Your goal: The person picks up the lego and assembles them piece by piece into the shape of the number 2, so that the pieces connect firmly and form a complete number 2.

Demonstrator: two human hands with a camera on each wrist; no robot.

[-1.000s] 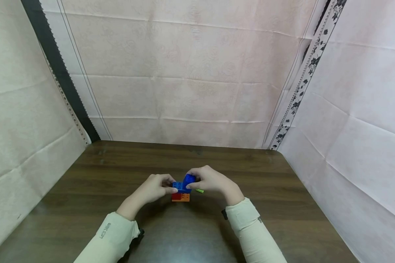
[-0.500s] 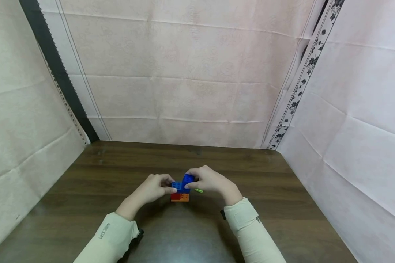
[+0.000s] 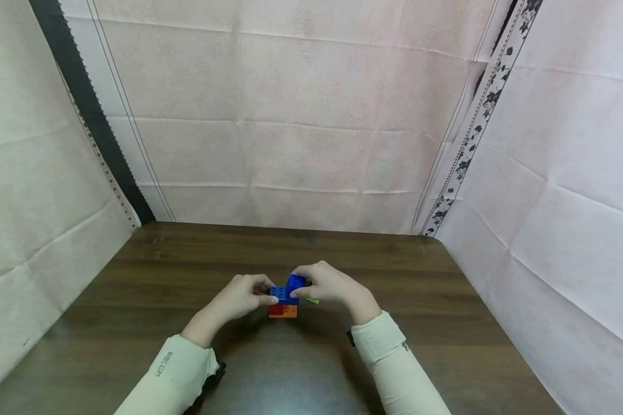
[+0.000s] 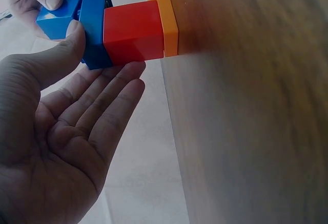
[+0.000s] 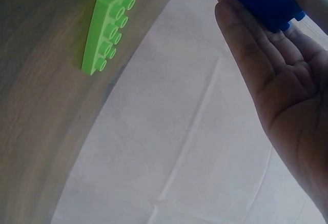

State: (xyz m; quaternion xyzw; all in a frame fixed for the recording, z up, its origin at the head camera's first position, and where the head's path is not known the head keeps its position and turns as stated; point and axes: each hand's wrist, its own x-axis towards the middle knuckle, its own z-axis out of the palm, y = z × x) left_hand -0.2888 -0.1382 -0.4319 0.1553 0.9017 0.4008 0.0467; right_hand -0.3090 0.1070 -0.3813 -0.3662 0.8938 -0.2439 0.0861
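Observation:
A small stack of toy building bricks stands on the table. An orange flat brick (image 4: pixel 169 21) is at the bottom, under a red brick (image 4: pixel 134 32). Across the red one lies a studded blue flat brick (image 3: pixel 278 293). My left hand (image 3: pixel 240 298) pinches that flat brick, its thumb on the near side and its fingers behind and beside the stack. My right hand (image 3: pixel 333 283) grips a blue block (image 3: pixel 295 284) on the right part of the flat brick. In the left wrist view, a narrow dark gap shows between the blue block (image 4: pixel 62 15) and the flat brick.
A lime green studded brick (image 5: pixel 108 33) lies on the table just behind the right hand, mostly covered by it in the head view. The brown wooden table (image 3: pixel 311 369) is bounded by pale cloth (image 3: pixel 301 115) at the back and both sides.
Both hands keep their grips on the bricks and hardly move. The whole head view shifts very slightly, and the stack looks the same.

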